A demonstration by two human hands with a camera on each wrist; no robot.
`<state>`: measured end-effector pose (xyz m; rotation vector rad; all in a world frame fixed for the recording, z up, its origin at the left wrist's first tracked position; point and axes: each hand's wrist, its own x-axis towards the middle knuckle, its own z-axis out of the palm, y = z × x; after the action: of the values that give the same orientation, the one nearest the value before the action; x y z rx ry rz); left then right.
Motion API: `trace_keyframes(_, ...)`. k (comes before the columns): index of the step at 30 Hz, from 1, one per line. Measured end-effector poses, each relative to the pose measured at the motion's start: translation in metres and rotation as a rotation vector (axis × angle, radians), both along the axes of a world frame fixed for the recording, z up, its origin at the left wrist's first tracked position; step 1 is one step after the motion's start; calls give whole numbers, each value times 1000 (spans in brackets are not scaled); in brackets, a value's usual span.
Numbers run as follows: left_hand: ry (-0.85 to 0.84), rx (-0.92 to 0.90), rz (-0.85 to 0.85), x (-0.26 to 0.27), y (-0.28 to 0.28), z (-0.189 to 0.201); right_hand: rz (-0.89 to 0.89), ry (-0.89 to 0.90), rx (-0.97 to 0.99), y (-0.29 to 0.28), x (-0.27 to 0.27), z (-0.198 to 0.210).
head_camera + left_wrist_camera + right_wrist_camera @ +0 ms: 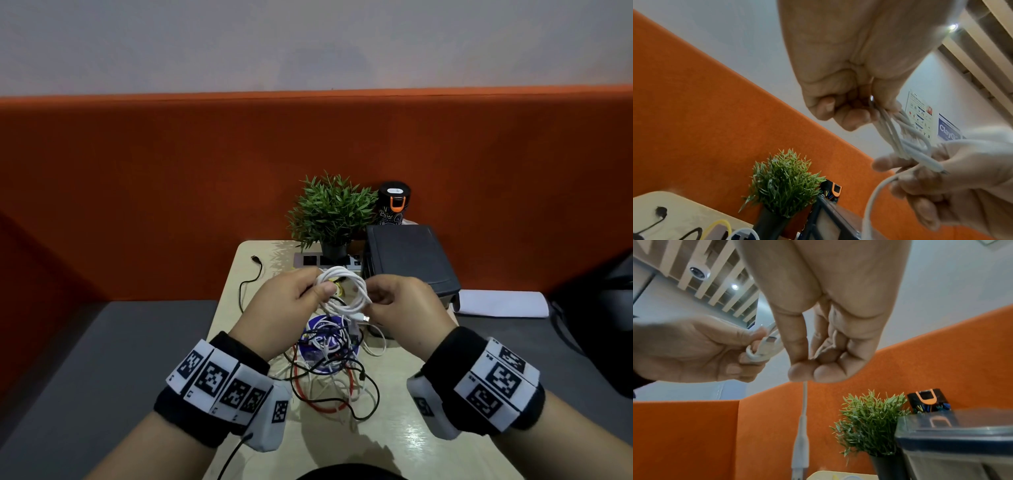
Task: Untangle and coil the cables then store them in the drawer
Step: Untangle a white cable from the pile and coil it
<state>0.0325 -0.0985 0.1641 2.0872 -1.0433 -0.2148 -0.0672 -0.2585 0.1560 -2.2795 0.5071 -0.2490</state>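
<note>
A coiled white cable (346, 287) is held above the table between both hands. My left hand (291, 301) grips one side of the coil (890, 128) with curled fingers. My right hand (394, 305) pinches the cable's free end near its metal plug (365, 318); in the right wrist view the white cable (804, 402) hangs from my thumb and forefinger, its plug (800, 451) pointing down. A tangle of black, white and red cables (332, 377) lies on the table below. The dark drawer unit (407, 260) stands at the back right, its drawer front hidden from the head view.
A potted green plant (330, 212) and a black bottle with an orange clip (394, 202) stand behind the drawer unit. A loose black cable (251, 277) lies at the table's left. A power strip (325, 262) sits under the plant. Orange partition behind; white cloth (503, 303) at right.
</note>
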Motion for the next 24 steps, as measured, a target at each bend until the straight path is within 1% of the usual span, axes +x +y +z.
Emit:
trace_keyframes(2,3,-13,28,0,0,2,16,-14,128,1,0,-1)
trace_keyframes(5,-7,-7,59,3,0,4,67,14,233,3,-4,0)
trace_keyframes(6,-2,4,53,4,0,4,81,6,299,4,-6,0)
trace_keyframes(9,24,25,17,2,0,2,101,-61,593,6,-10,7)
trace_keyframes(11,36,37,-13,-1,-2,0,126,-104,729,7,-11,11)
trace_keyframes(12,41,42,-23,-2,-3,-1,142,-121,750,7,-11,10)
trace_keyframes(14,63,39,-34,-5,-5,-2,147,-153,681,9,-10,8)
trace_keyframes(16,96,28,-33,-7,-7,-2,118,-189,615,11,-10,6)
trace_keyframes(17,104,22,-27,-8,-8,-3,94,-213,627,12,-9,6)
trace_keyframes(19,102,22,0,-8,-8,-3,46,-259,707,13,-8,5)
trace_keyframes(21,74,51,25,-8,-8,-2,14,-279,828,11,-6,4)
trace_keyframes(23,3,108,35,-5,-8,-1,35,-260,955,11,-6,4)
trace_keyframes(24,-14,131,39,-3,-7,-1,62,-243,989,11,-5,4)
